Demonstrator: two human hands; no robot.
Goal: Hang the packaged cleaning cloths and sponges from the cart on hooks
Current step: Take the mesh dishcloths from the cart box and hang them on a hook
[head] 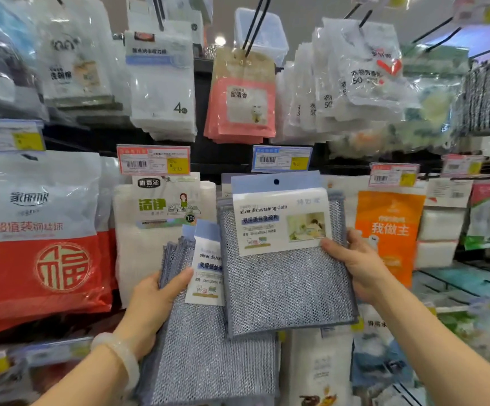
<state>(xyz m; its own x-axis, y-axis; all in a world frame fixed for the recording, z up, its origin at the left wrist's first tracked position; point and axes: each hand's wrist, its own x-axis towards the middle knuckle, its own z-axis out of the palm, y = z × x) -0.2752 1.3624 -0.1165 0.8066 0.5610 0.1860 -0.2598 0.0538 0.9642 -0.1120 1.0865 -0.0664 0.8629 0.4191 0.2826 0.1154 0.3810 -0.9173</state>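
Right hand [355,265] grips one cloth pack [284,259] (hole on top); left hand [153,300] clutches a stack [205,347].

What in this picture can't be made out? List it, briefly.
- Left-hand stack of cloth packs: label half covered by the right-hand pack; bottom cut off by the head view's lower edge.
- Target hook: hidden behind the raised pack.
- Price tags: print too small.
- Cart: outside the frame.
- Far-right goods: blurred.
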